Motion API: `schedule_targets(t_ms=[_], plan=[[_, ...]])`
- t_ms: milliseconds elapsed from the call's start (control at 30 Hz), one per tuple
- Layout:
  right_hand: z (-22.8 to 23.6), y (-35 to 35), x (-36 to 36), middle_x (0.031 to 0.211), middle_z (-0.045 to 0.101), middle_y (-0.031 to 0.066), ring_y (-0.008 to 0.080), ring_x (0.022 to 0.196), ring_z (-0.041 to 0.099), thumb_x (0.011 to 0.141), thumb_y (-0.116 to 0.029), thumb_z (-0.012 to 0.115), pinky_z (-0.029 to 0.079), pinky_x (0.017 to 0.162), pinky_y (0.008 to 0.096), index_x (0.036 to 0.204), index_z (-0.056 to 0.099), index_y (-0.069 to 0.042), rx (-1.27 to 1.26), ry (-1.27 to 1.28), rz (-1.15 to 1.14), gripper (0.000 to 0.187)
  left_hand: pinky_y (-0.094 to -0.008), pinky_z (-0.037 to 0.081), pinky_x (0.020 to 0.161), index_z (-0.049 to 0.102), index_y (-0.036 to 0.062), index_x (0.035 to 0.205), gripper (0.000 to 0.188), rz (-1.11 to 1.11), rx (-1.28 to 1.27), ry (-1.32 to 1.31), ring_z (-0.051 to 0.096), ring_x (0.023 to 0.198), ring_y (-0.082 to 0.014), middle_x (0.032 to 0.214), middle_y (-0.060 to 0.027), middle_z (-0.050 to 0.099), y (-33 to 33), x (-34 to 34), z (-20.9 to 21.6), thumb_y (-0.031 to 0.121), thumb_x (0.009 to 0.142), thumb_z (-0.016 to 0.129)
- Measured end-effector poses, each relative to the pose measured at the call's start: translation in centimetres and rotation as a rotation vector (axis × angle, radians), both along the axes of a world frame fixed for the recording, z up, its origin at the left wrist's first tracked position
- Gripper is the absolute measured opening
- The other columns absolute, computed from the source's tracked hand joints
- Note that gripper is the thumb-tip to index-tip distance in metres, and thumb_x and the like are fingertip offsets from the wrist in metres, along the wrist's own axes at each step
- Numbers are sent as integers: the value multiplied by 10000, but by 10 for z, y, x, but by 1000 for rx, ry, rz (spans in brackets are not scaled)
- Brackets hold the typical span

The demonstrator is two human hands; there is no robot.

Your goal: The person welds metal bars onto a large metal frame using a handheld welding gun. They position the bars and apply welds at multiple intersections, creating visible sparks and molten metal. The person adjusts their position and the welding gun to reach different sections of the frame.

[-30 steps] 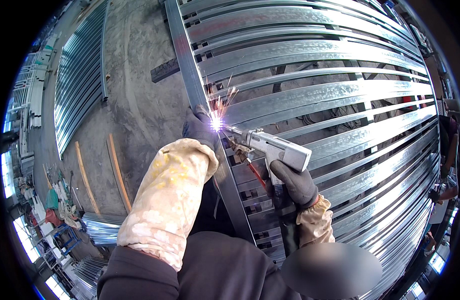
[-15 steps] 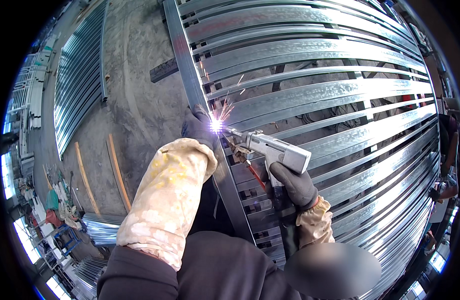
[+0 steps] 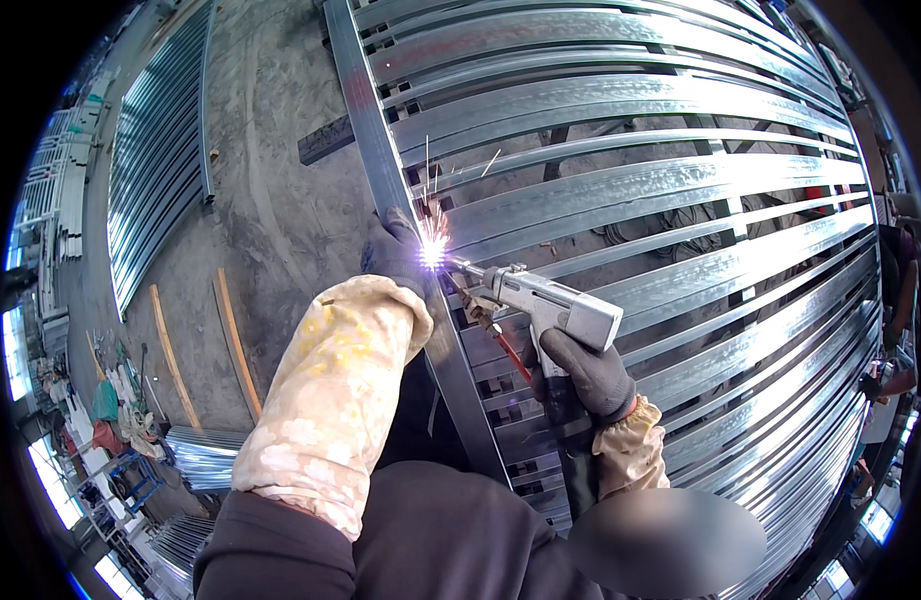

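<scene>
Right hand: your gloved right hand (image 3: pixel 588 375) is wrapped around the grip of the welding gun, the fingers closed on it.
Welding gun: the silver welding gun (image 3: pixel 559 303) lies right of the edge bar and above the slats, its nozzle pointing left at the glare.
Wire guide: a brass-coloured fitting (image 3: pixel 481 308) sits under the nozzle, with a red hose (image 3: pixel 512 357) running from it toward your right hand.
Cable: a thick black cable (image 3: pixel 581 465) drops from the grip to the near side, beside your tan right cuff (image 3: pixel 631 446).
Left hand: your gloved left hand (image 3: pixel 393 248) lies against the left side of the edge bar, just beside the arc; you cannot tell here how far its fingers close.
Arc: a white-violet arc (image 3: pixel 433 252) burns at the nozzle tip on the edge bar, and orange sparks (image 3: pixel 436 218) spray to the far side.
Workpiece: the long metal edge bar (image 3: pixel 366 110) runs from far to near, with galvanized slats (image 3: pixel 621 180) stretching right from it.
Left side: two wooden strips (image 3: pixel 239 345) lie on the concrete floor (image 3: pixel 271 180), near a slatted metal panel (image 3: pixel 166 150) farther off.
Right rim: part of another person's arm (image 3: pixel 901 383) shows beyond the slats.
</scene>
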State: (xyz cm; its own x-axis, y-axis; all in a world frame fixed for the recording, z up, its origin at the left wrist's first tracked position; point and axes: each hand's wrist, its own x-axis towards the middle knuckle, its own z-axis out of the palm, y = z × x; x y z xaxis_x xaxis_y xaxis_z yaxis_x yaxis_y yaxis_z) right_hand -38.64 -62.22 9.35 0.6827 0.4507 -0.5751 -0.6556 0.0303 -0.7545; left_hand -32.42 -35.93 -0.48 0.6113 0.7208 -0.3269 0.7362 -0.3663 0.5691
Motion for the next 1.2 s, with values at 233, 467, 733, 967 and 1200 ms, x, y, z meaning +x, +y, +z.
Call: schedule_targets(t_ms=[233, 467, 733, 967, 1200], plan=[[2, -1, -3, 795, 660, 42, 108, 645, 633, 979, -228, 623, 506, 585, 259, 1093, 621, 8, 11, 14, -1, 263, -558, 498, 891, 538, 6, 1271, 539, 4, 55, -24, 620, 1044, -518, 1108, -310, 669, -1, -1, -5, 455, 1021, 377], [3, -3, -5, 811, 664, 46, 109, 635, 626, 980, -225, 612, 499, 569, 257, 1186, 592, 9, 7, -41, 1, 312, -515, 514, 863, 577, 51, 1219, 511, -4, 56, 1, 658, 994, -465, 1052, -235, 703, 2, -1, -12, 479, 1037, 364], [0, -7, -11, 833, 668, 56, 122, 663, 641, 990, -227, 588, 508, 573, 261, 1144, 614, 2, -12, 46, -13, 277, -539, 482, 917, 597, 24, 1180, 530, 13, 84, 22, 615, 1079, -484, 1135, -270, 671, -3, 0, -3, 478, 1027, 371], [-3, -12, -15, 819, 656, 46, 109, 649, 638, 973, -199, 629, 507, 571, 260, 1214, 584, -3, -10, 103, -21, 314, -539, 481, 929, 578, 15, 1229, 547, 9, 70, 34, 607, 1097, -492, 1149, -290, 662, -6, 2, 3, 474, 1028, 360], [-1, -11, -17, 825, 663, 46, 108, 649, 636, 975, -201, 627, 508, 575, 262, 1226, 589, 7, 8, 88, -26, 328, -567, 486, 912, 545, -3, 1241, 544, -29, 74, -25, 606, 1072, -518, 1132, -317, 658, 2, 0, -9, 460, 1030, 351]])
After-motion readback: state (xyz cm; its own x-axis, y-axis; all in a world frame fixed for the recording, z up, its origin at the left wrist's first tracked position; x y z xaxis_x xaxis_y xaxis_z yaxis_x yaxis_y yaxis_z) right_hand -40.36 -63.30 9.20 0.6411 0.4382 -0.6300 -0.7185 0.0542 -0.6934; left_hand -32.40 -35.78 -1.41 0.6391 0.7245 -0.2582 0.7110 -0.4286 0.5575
